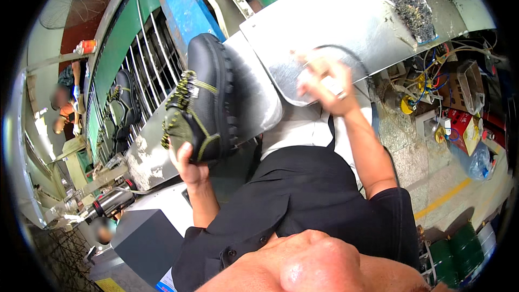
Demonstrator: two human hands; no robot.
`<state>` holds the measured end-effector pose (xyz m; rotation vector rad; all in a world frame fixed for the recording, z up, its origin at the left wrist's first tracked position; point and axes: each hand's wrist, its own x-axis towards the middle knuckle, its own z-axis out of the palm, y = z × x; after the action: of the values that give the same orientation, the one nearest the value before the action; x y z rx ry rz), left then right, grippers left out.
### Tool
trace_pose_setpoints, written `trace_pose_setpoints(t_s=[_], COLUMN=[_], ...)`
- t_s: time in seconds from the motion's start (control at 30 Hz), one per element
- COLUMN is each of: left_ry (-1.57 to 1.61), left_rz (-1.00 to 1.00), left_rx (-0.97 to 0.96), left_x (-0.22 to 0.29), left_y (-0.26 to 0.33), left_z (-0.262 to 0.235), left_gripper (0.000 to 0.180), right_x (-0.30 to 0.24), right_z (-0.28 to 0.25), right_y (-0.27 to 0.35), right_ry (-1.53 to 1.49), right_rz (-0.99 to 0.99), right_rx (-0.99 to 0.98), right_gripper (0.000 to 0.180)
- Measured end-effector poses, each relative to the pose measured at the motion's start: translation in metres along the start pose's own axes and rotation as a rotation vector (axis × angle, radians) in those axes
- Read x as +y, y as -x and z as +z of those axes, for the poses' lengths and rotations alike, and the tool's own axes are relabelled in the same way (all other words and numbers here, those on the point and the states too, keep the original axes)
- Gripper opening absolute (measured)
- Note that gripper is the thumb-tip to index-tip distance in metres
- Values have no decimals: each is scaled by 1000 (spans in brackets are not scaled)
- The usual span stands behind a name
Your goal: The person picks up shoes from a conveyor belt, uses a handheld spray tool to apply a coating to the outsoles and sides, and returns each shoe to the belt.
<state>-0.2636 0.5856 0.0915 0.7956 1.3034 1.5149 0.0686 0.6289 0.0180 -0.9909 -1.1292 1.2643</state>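
Note:
A black work shoe [208,89] with yellow stitching, yellow-and-black laces and a chunky lugged sole lies tilted on its side, toe pointing away from me. My left hand [190,165] grips it at the heel end by the collar; part of the fingers is hidden behind the shoe. Over the near edge of the shiny metal plate [324,21], right of the shoe, my right hand [327,84] is smeared by motion. Its fingers curl around a small white object [332,85] whose kind I cannot make out. A thin dark cord [354,54] arcs beside this hand.
At left, more black shoes [124,105] rest on a barred green conveyor [108,48]. Dark residue [408,8] covers part of the plate's far right. Wires and hoses [432,75] hang at right beside a red box [462,130]. Another person [67,103] is at far left.

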Motion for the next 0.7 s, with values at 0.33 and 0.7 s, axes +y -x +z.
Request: trace_pose_setpoints(t_s=[0.33,0.7], left_ry=[319,-743], left_rz=[59,370], left_rx=[-370,-36], left_x=[-42,-124], left_y=[-221,-238], left_z=[253,520], left_gripper=[42,104], right_x=[-1,-8], right_z=[-91,-89], right_y=[-44,-40], right_ry=[-76,-152], right_rz=[-234,-190], right_rx=[584,550], right_gripper=[32,44])
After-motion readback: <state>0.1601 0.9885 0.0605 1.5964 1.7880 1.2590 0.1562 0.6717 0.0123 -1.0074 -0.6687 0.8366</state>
